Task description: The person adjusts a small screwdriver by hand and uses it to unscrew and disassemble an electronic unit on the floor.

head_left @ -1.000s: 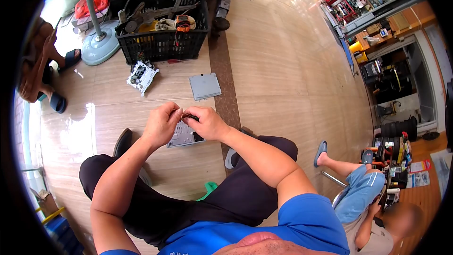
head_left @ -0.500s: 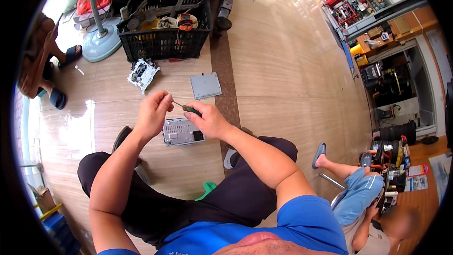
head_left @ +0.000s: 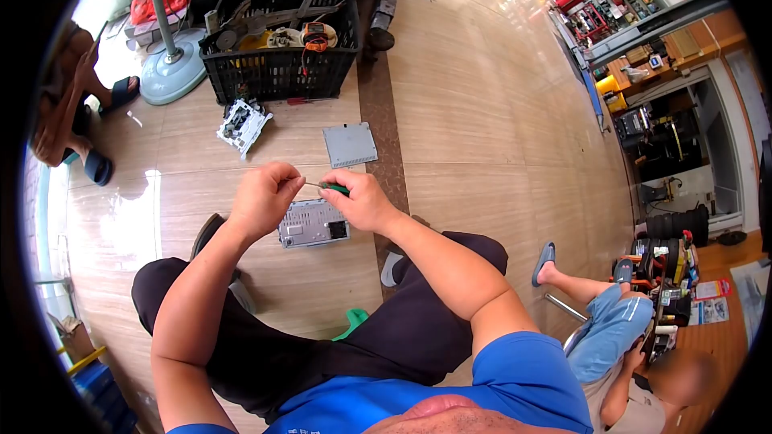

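Note:
A screwdriver with a green handle is in my right hand, its thin shaft pointing left. My left hand is closed in a pinch at the shaft's tip; whatever small thing sits between those fingertips is too small to make out. Just below both hands, a flat metal device housing with slots and a black block in one corner lies on the floor. Beyond the hands rests a grey metal cover plate. Farther left is a white-framed mechanism.
A black crate of tools and an orange meter stands ahead, beside a fan base. A person's sandalled feet are at the left. Another person sits at the right. A green object lies between my legs.
Both hands have come slightly down and closer to the housing, with the screwdriver now lying more level. My left hand has also shifted a little to the right.

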`<act>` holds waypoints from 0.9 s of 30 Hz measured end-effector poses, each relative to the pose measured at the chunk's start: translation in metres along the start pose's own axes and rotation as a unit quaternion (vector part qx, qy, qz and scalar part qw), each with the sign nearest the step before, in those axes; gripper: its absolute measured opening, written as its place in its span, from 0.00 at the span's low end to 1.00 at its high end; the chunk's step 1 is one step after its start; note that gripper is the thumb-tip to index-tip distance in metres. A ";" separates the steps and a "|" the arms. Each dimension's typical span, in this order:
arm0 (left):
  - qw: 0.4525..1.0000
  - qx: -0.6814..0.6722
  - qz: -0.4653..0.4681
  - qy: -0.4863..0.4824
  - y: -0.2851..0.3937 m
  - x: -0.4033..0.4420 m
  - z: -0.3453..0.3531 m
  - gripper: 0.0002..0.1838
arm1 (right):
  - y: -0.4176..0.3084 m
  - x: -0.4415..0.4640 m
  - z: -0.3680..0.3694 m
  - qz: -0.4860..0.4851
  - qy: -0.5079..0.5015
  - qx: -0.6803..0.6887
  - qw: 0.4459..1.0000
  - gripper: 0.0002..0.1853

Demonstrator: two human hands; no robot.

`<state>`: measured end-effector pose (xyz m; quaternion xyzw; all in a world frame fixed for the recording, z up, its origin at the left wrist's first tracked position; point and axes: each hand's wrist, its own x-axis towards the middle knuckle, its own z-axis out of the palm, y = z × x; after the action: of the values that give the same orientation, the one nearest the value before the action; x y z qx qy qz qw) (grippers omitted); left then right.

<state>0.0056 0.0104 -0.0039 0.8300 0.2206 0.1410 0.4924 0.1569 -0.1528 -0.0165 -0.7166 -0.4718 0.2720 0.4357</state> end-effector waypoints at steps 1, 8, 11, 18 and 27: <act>1.000 0.017 0.024 -0.001 -0.002 0.000 0.001 0.08 | 0.002 0.000 0.000 -0.009 -0.004 -0.013 1.000 0.10; 0.985 0.125 0.107 -0.051 -0.009 -0.007 0.009 0.07 | 0.004 -0.004 0.004 -0.049 -0.031 -0.061 0.996 0.10; 0.980 0.148 0.116 -0.065 -0.010 -0.009 0.014 0.07 | 0.004 -0.004 0.007 -0.062 -0.040 -0.066 0.995 0.10; 0.978 0.149 0.129 -0.068 -0.017 -0.010 0.021 0.07 | 0.007 -0.003 0.007 -0.078 -0.045 -0.073 0.993 0.11; 0.978 0.152 0.136 -0.040 -0.011 -0.007 0.012 0.06 | -0.001 0.001 0.006 -0.076 -0.034 -0.084 0.993 0.09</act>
<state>0.0027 0.0019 -0.0193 0.9225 0.1041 0.1379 0.3451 0.1521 -0.1499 -0.0189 -0.7029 -0.5609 0.2219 0.3771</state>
